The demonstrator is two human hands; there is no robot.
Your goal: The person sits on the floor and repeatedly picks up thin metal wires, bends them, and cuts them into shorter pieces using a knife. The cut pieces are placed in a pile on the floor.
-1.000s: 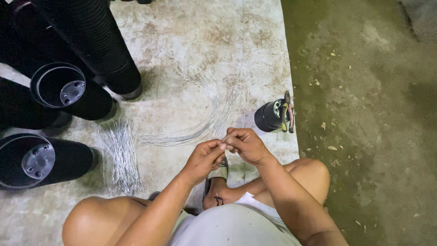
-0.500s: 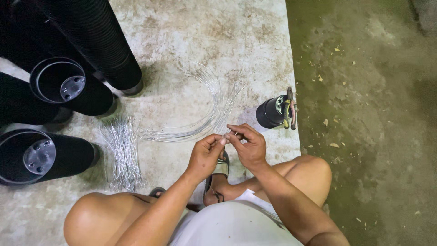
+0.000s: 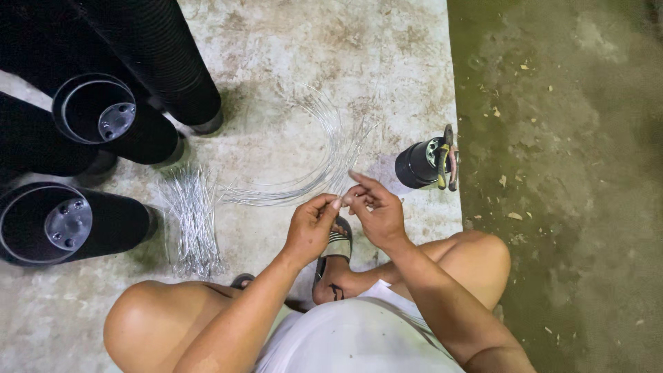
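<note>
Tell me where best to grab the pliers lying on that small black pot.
Probably by the handles: the pliers lie flat across the rim of the small black pot, which lies on its side. Come from above with the right hand, the nearer one; the left hand is further off.

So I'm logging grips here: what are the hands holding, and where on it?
Both hands, left hand and right hand, pinch a thin wire between fingertips; which part of it cannot be told.

Both forearms reach forward between the bent knees; the left hand (image 3: 312, 224) and right hand (image 3: 376, 211) meet fingertip to fingertip (fingers curled, pinching).
</note>
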